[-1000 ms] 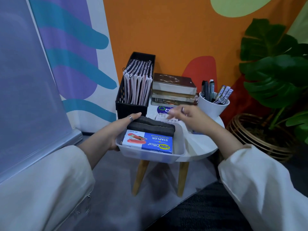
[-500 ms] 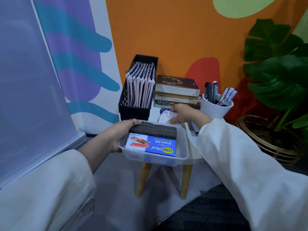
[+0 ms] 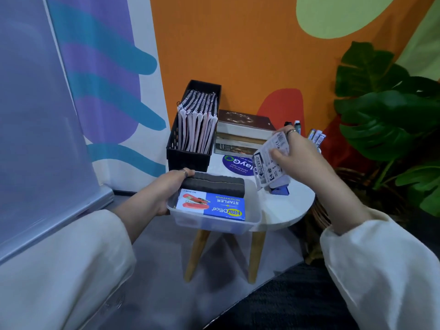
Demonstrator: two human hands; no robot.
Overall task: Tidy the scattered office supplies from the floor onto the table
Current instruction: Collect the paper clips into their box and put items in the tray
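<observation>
White blister pack (image 3: 270,160) now lifted off bench (image 3: 289,206) by right hand (image 3: 294,154); left hand (image 3: 166,189) grips clear tray (image 3: 214,222), space freed.

You have one clear plastic tub (image 3: 238,226), one blue-and-white stapler box (image 3: 219,207), two dark felt erasers (image 3: 214,184), three stacked hardback books (image 3: 240,136), one black slotted basket (image 3: 188,158) and one white printed blister pack (image 3: 270,160).
</observation>
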